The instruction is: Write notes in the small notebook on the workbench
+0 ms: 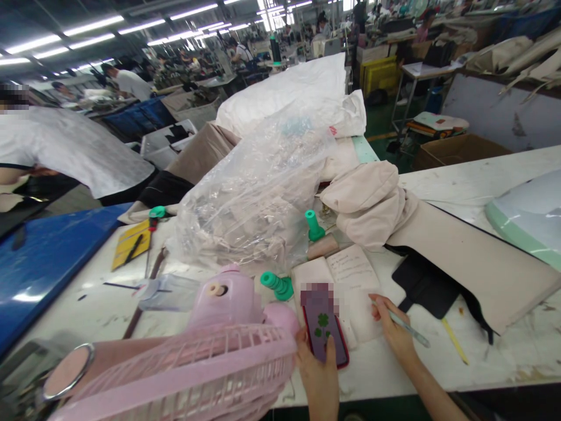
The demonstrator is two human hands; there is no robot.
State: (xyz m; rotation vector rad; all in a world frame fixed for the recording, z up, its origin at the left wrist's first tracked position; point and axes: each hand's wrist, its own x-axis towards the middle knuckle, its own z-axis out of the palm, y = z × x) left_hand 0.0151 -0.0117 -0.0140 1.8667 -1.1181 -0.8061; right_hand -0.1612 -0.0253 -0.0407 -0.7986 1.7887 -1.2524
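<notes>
Cluttered white worktable (473, 187) in a busy sewing hall; left hand (319, 374) gripping phone (325, 327), right hand (394, 330) pinching pen (409, 329).

Notebook (346, 280) handwriting (too small) is unreadable.

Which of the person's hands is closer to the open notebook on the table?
Right. The right hand, holding a pen, rests on the lower right part of the open notebook. The left hand holds a phone just below the notebook's left page.
</notes>
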